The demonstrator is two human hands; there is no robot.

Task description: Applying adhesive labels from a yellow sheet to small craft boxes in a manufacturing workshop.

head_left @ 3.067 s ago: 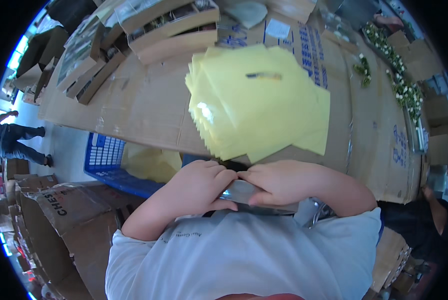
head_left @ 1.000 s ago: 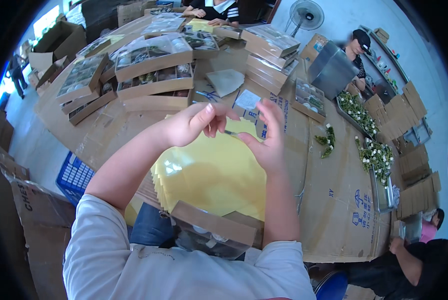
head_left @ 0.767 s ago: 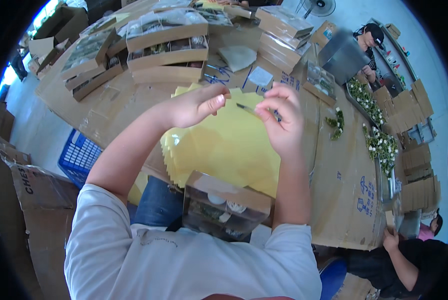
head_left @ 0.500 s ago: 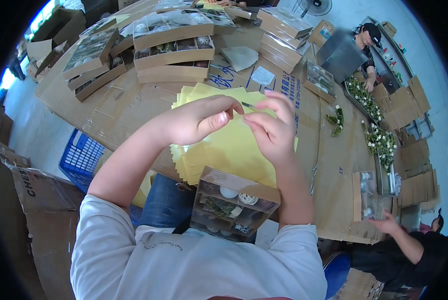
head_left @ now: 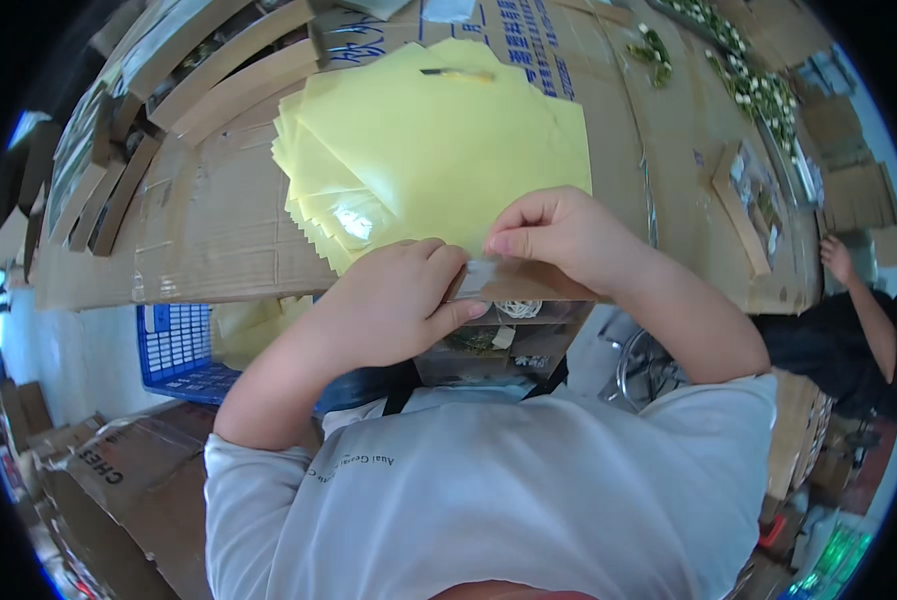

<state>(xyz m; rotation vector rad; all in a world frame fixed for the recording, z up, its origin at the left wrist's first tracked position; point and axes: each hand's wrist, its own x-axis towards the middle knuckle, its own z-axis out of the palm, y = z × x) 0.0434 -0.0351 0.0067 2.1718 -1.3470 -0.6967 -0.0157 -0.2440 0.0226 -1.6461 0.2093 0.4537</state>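
A shallow cardboard box [head_left: 566,318] with a clear window rests at my lap, against the table edge. Behind the window show compartments with a white woven ball [head_left: 518,309] and dark green filling. My left hand [head_left: 393,300] grips the box's left side, thumb on the window and fingers over its upper wall. My right hand [head_left: 563,235] is closed in a pinch at the same wall. A small whitish, see-through patch [head_left: 480,268] shows on the wall between both hands; whether the right fingers hold part of it is unclear.
Yellow sheets [head_left: 438,150] lie fanned out beyond my hands, with a thin dark-tipped tool [head_left: 456,74] on them. Boxes [head_left: 238,75] are stacked at the far left. A blue basket [head_left: 173,350] stands below the table's left side. Another person's hand [head_left: 836,258] is at the right.
My hands came down from above the yellow sheets to the box's upper wall. My left hand took hold of the box. The view has tipped down toward my lap.
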